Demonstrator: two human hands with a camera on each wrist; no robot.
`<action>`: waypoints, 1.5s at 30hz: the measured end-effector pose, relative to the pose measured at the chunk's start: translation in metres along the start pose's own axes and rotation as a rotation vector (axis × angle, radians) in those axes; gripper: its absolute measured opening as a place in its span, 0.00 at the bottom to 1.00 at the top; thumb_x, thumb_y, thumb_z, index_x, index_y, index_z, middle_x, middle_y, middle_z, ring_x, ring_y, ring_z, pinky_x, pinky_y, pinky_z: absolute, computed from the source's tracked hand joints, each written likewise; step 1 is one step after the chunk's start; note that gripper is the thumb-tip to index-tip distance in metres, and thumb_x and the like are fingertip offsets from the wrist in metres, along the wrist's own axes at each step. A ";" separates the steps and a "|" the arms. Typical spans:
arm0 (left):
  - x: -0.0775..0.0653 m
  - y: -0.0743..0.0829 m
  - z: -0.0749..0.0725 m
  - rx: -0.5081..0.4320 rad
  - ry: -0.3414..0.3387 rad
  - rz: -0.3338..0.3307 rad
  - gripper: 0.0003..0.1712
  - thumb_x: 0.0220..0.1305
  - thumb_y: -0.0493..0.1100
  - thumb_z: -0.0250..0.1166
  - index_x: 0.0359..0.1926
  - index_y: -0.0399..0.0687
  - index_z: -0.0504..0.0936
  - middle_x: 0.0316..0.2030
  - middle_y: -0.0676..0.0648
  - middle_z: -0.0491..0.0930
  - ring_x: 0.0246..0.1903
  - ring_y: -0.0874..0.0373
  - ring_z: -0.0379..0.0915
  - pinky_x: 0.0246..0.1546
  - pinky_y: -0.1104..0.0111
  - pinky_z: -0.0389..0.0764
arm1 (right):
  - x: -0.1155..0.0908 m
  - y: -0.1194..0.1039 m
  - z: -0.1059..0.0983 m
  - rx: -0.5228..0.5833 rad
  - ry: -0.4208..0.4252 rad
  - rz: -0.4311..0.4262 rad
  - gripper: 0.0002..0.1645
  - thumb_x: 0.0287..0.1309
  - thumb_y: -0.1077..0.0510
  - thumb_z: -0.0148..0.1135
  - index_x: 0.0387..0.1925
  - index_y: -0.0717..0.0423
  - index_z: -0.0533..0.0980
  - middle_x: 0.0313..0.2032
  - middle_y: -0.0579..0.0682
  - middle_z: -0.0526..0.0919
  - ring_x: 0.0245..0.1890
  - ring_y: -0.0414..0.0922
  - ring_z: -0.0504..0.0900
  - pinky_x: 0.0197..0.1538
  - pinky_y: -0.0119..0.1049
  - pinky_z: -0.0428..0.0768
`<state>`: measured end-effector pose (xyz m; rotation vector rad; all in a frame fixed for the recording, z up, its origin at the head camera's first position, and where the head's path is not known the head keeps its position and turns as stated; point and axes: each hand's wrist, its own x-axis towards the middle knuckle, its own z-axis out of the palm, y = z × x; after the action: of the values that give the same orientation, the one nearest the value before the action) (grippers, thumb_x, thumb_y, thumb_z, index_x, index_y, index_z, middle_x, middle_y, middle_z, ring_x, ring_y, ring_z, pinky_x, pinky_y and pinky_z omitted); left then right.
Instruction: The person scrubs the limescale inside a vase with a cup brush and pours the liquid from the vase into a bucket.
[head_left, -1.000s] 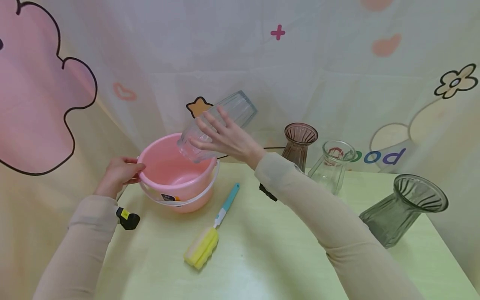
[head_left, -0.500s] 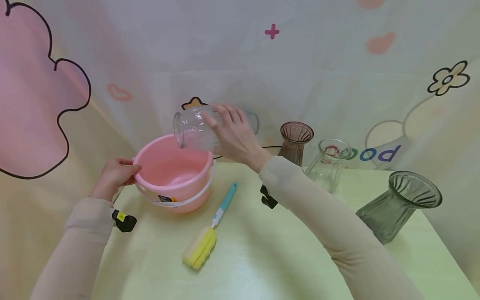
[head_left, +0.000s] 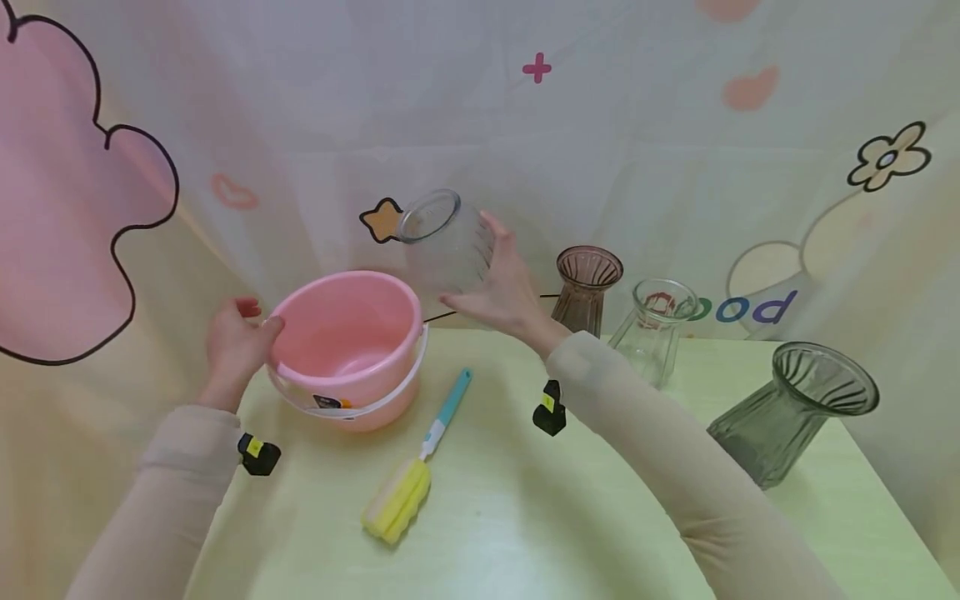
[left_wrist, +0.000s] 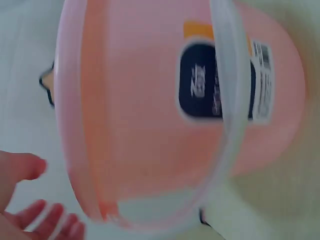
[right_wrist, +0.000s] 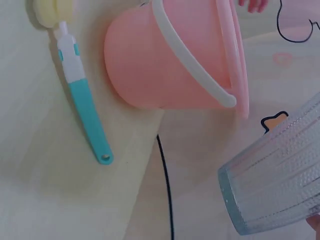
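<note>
- Brush [head_left: 412,482] lies nearest my view, untouched.
- Left hand [head_left: 238,346] has let go of the pink bucket [head_left: 375,389], thumb and fingers apart just beside its rim.
- Right hand [head_left: 506,287] grips the clear vase [head_left: 446,250], now mouth-up near the bucket's right edge, no longer tipped over it; I judge that tipping done.
- Curtain [head_left: 637,150] hangs behind.

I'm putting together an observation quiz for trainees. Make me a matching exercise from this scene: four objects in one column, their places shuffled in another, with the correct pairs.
Objects
1. clear textured glass vase
2. round pink plastic bucket
3. yellow sponge brush with a teal-and-white handle
4. smoky green glass vase with a flared rim

Places
A. lying on the pale green table
B. rightmost vase in the head view
C. held in the right hand
D. right beside the left hand

Pairs: 1-C, 2-D, 3-A, 4-B
</note>
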<state>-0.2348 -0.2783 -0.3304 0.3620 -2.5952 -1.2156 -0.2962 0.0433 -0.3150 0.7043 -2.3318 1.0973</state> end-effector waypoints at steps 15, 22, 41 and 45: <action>-0.073 0.078 0.136 -0.146 -0.302 0.463 0.49 0.53 0.45 0.68 0.69 0.47 0.47 0.66 0.44 0.55 0.63 0.47 0.56 0.60 0.51 0.63 | -0.045 0.044 -0.006 0.174 -0.043 0.224 0.65 0.36 0.46 0.75 0.67 0.36 0.40 0.67 0.52 0.54 0.66 0.51 0.56 0.60 0.58 0.62; -0.067 0.071 0.192 -0.227 -0.357 0.358 0.61 0.46 0.48 0.73 0.71 0.53 0.39 0.69 0.45 0.50 0.66 0.44 0.51 0.60 0.48 0.62 | -0.066 0.060 0.000 0.221 -0.040 0.273 0.64 0.37 0.46 0.75 0.67 0.39 0.41 0.64 0.55 0.59 0.63 0.53 0.61 0.58 0.59 0.63; -0.055 0.058 0.241 -0.182 -0.264 0.241 0.59 0.41 0.53 0.74 0.68 0.48 0.47 0.61 0.41 0.64 0.59 0.44 0.63 0.55 0.50 0.68 | -0.084 0.090 0.020 0.280 -0.092 0.346 0.64 0.38 0.48 0.75 0.68 0.42 0.40 0.65 0.59 0.55 0.64 0.55 0.59 0.60 0.59 0.60; -0.048 0.052 0.250 -0.161 -0.259 0.226 0.58 0.41 0.51 0.75 0.67 0.49 0.47 0.61 0.42 0.64 0.58 0.44 0.64 0.54 0.50 0.69 | -0.082 0.097 0.022 0.258 -0.131 0.371 0.65 0.39 0.47 0.74 0.68 0.44 0.38 0.67 0.58 0.53 0.66 0.54 0.56 0.62 0.59 0.59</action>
<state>-0.2778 -0.0515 -0.4508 -0.1268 -2.6306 -1.4569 -0.2983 0.0995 -0.4313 0.4490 -2.5249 1.5780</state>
